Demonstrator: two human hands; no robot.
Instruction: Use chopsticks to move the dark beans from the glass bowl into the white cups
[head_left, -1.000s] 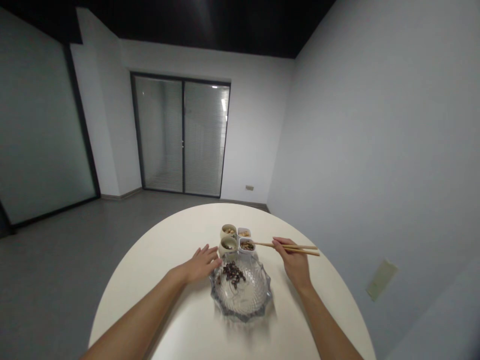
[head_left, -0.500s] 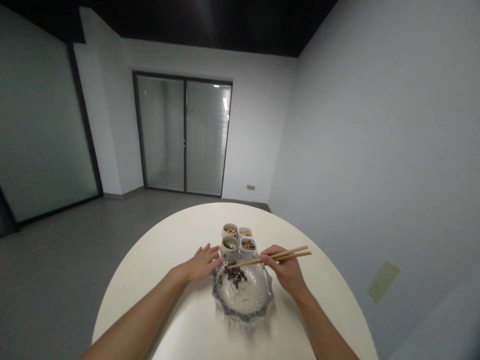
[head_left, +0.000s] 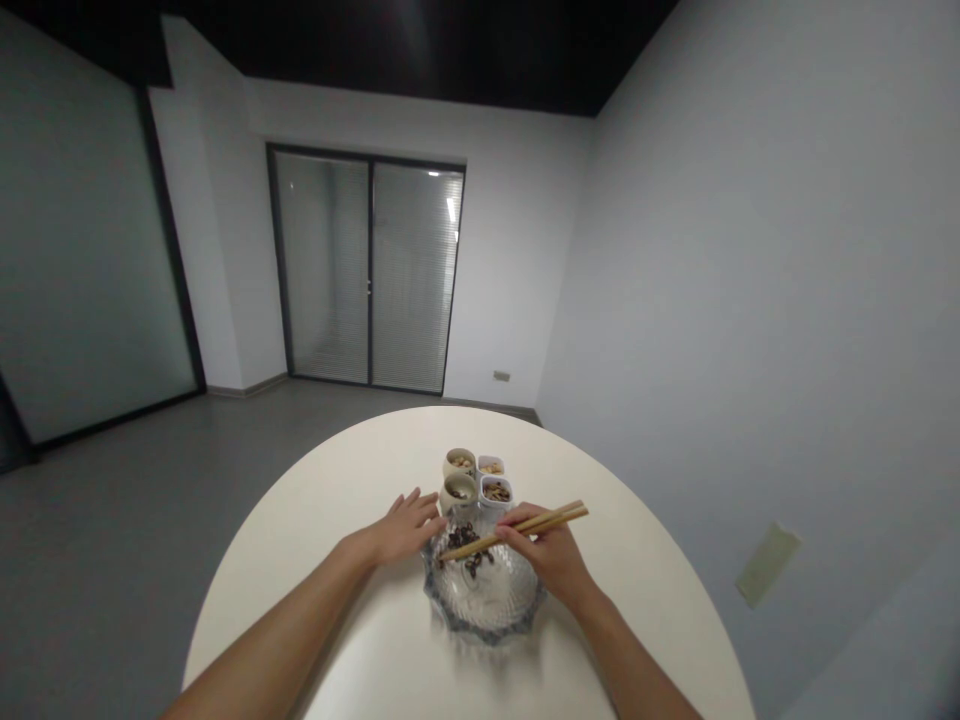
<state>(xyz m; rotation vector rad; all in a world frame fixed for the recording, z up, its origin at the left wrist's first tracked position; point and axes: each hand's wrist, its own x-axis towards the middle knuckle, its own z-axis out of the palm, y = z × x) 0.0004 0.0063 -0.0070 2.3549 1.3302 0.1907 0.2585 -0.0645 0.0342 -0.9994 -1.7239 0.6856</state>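
My right hand (head_left: 546,545) is closed around a pair of chopsticks (head_left: 517,530), held above the right side of a glass bowl (head_left: 487,634) with a scalloped rim. The chopstick tips are over the left part of the bowl, among several dark beans (head_left: 472,566). Whether a bean is pinched between the tips is too small to tell. At the bowl's upper left rim, my left hand (head_left: 406,527) lies with fingers spread, its fingertips at or near the glass and the closest cup (head_left: 459,492).
Behind the bowl stand a second round cup (head_left: 459,462) with pale contents, a white square dish (head_left: 491,466) and another white dish (head_left: 496,490) with brownish pieces. All are on a round white table (head_left: 315,480). A wall (head_left: 750,300) rises on the right.
My right hand has moved left and slightly down, bringing the chopstick tips to the bowl's left side. The left hand and the bowl have stayed in place.
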